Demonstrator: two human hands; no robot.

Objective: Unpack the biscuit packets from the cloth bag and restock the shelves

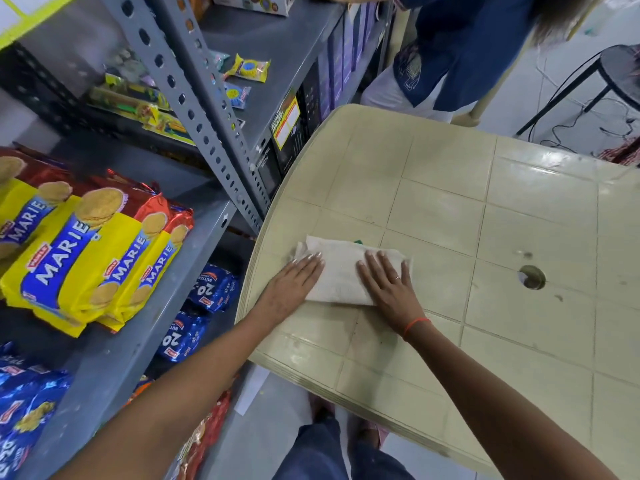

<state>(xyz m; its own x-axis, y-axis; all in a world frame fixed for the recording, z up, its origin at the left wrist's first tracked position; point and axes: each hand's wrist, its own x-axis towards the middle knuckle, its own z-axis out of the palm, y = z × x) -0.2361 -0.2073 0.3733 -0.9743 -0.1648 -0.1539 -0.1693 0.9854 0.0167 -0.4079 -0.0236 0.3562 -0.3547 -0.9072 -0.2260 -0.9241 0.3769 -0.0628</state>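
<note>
The cloth bag (341, 271) lies folded flat, off-white, on the beige plastic table (450, 216). My left hand (294, 284) rests palm down on its left end with fingers spread. My right hand (389, 285) presses flat on its right end. Neither hand grips anything. Yellow and red Marie biscuit packets (90, 251) stand stacked on the grey metal shelf (117, 358) to the left. Blue 20-20 biscuit packets (211, 289) lie on a lower shelf, and more blue packets (24, 403) sit at the near left.
Another person in blue clothing (450, 46) stands at the far end of the shelving. Dark boxes (294, 133) line a far shelf edge. A black stool (616, 74) with cables stands at the back right. The table has a round hole (531, 277).
</note>
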